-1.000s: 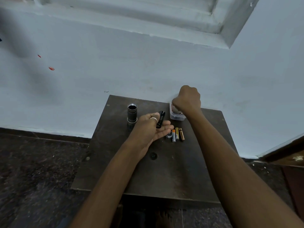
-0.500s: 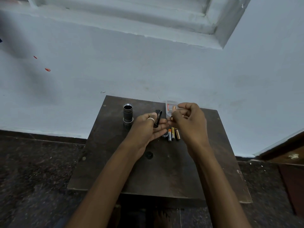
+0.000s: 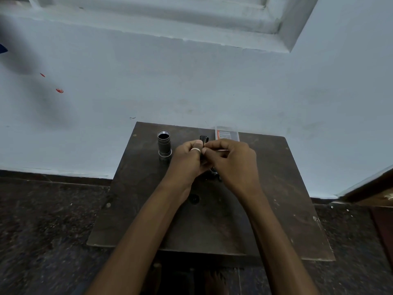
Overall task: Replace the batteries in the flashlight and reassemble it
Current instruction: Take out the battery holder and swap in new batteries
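Observation:
The flashlight body (image 3: pixel 164 143), a dark open tube, stands upright at the back left of the small dark table (image 3: pixel 276 209). My left hand (image 3: pixel 187 160) holds the black battery holder (image 3: pixel 204 139), whose top end shows above the fingers. My right hand (image 3: pixel 231 160) is pressed against it from the right with fingers curled, pinching something small that I cannot make out. The loose batteries on the table are mostly hidden under my right hand. A small metal part (image 3: pixel 213 171) peeks out below the fingers.
A clear plastic box (image 3: pixel 226 134) with a red label sits at the table's back edge against the pale blue wall. The table stands on a dark speckled floor. A wooden door edge (image 3: pixel 370 188) shows at the right.
My right hand came back from the plastic box and has closed in on the battery holder in my left hand. The loose batteries are now covered by it.

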`<move>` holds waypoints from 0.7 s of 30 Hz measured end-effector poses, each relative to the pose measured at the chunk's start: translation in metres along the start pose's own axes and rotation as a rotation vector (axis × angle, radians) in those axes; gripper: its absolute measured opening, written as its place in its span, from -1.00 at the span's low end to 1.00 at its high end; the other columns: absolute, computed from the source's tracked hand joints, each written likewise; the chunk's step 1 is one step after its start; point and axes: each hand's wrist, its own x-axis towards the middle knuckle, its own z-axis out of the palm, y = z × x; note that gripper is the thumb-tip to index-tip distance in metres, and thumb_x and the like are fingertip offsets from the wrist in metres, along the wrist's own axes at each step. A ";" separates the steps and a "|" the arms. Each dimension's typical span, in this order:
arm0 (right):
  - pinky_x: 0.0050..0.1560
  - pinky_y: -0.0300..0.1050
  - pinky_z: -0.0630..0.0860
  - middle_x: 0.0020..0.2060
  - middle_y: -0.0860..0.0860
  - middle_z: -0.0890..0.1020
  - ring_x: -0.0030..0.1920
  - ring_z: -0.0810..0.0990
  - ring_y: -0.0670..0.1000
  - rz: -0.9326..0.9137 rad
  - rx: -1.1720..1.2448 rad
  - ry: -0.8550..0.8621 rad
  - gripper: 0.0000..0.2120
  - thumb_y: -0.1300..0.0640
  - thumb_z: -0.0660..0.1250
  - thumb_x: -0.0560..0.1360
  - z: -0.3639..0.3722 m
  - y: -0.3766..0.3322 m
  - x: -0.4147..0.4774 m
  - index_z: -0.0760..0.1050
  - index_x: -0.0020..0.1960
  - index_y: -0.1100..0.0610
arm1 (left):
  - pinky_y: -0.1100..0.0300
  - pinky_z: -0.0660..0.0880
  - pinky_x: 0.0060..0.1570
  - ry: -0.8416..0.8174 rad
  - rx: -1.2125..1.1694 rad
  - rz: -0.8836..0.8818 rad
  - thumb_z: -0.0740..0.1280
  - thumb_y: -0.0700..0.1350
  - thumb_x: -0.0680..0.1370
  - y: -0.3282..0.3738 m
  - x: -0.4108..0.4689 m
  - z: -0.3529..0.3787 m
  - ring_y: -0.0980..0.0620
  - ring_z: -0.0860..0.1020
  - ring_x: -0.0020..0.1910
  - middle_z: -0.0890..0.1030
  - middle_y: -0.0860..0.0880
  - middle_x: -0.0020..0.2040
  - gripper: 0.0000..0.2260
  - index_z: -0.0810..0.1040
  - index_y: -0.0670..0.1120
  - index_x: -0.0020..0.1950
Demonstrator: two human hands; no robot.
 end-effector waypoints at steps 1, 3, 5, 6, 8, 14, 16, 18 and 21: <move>-0.18 -0.50 0.51 -0.27 -0.22 0.65 -0.28 0.63 -0.31 -0.010 -0.005 -0.058 -0.84 0.18 0.47 0.50 -0.003 -0.001 0.000 0.73 0.06 0.02 | 0.08 0.64 0.04 0.003 0.007 0.005 0.13 -0.17 0.70 0.000 0.001 -0.001 -0.09 0.68 0.09 0.68 -0.23 0.09 -0.78 0.56 -0.19 0.13; -0.14 -0.45 0.54 -0.27 -0.23 0.64 -0.22 0.66 -0.23 -0.023 -0.010 -0.162 -0.78 0.24 0.45 0.51 -0.009 -0.001 0.001 0.71 0.11 0.03 | 0.10 0.64 0.02 0.004 0.021 0.023 0.14 -0.15 0.70 0.000 0.001 -0.002 -0.03 0.68 -0.02 0.68 -0.24 0.07 -0.76 0.58 -0.21 0.12; -0.09 -0.47 0.53 -0.24 -0.28 0.61 -0.20 0.64 -0.29 -0.051 -0.020 -0.198 -0.73 0.29 0.44 0.50 -0.011 0.000 0.002 0.70 0.14 0.06 | 0.11 0.64 0.02 -0.001 0.019 0.032 0.14 -0.15 0.70 0.001 0.001 -0.004 0.03 0.66 -0.11 0.67 -0.22 0.05 -0.74 0.58 -0.22 0.13; -0.09 -0.49 0.51 -0.23 -0.31 0.59 -0.20 0.62 -0.35 -0.058 -0.023 -0.191 -0.72 0.30 0.45 0.49 -0.011 0.001 0.002 0.68 0.16 0.06 | 0.10 0.64 0.03 -0.013 0.012 0.030 0.14 -0.15 0.70 0.002 0.000 -0.004 0.00 0.68 -0.08 0.68 -0.21 0.05 -0.74 0.59 -0.23 0.14; -0.09 -0.47 0.50 -0.18 -0.27 0.62 -0.19 0.62 -0.33 -0.058 -0.027 -0.131 -0.66 0.26 0.51 0.45 -0.011 0.003 0.002 0.65 0.19 0.06 | 0.09 0.64 0.06 -0.057 -0.010 0.016 0.12 -0.16 0.70 0.002 -0.002 -0.001 -0.09 0.69 0.07 0.70 -0.22 0.09 -0.72 0.60 -0.23 0.16; -0.03 -0.54 0.40 0.20 -0.12 0.57 0.12 0.56 -0.14 -0.001 0.017 -0.085 -0.25 0.13 0.61 0.36 -0.014 0.014 0.009 0.37 0.48 0.05 | 0.16 0.66 -0.04 -0.075 -0.049 -0.028 0.14 -0.14 0.70 0.005 -0.007 0.003 -0.01 0.70 -0.04 0.70 -0.12 -0.05 -0.75 0.59 -0.18 0.06; 0.02 -0.54 0.42 0.20 -0.17 0.57 0.19 0.54 -0.17 0.004 0.043 -0.124 -0.20 0.13 0.61 0.37 -0.017 0.016 0.011 0.32 0.51 0.02 | 0.16 0.65 -0.03 -0.092 -0.048 -0.026 0.14 -0.14 0.70 0.006 -0.008 0.002 0.01 0.70 -0.09 0.70 -0.10 -0.10 -0.74 0.60 -0.16 0.00; 0.01 -0.53 0.46 0.15 -0.21 0.58 0.13 0.59 -0.23 0.009 0.072 -0.154 -0.22 0.15 0.61 0.37 -0.019 0.017 0.011 0.34 0.50 0.00 | 0.13 0.65 0.00 -0.112 -0.037 -0.023 0.14 -0.13 0.70 0.006 -0.008 0.003 0.01 0.70 -0.09 0.69 -0.12 -0.07 -0.73 0.61 -0.18 0.03; 0.01 -0.53 0.48 0.11 -0.20 0.62 0.08 0.61 -0.27 0.008 0.088 -0.148 -0.27 0.14 0.61 0.36 -0.020 0.017 0.013 0.40 0.46 0.01 | 0.08 0.64 0.06 -0.131 -0.030 -0.029 0.19 -0.08 0.69 0.007 -0.009 0.002 0.02 0.69 -0.07 0.69 -0.13 -0.03 -0.74 0.62 -0.18 0.09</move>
